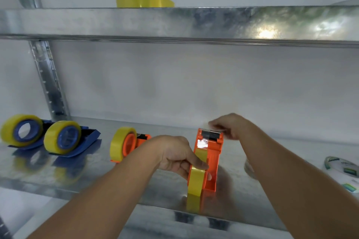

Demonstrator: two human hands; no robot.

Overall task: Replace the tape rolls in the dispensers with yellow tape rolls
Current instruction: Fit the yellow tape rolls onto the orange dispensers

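An orange dispenser (212, 163) stands on the metal shelf (97, 184), holding a yellow tape roll (196, 180). My left hand (178, 156) grips that roll and the dispenser's side, thumb on top. At the cutter end, my right hand (230, 126) pinches the clear tape end over the blade. To the left stand a second orange dispenser (129, 144) and two blue dispensers (21, 131) (65, 139), each carrying a yellow roll.
A spare yellow roll (144, 0) lies on the upper shelf (174, 23). White tape rolls (343, 172) lie at the right of the lower shelf. A perforated steel upright (48, 79) stands at the back left.
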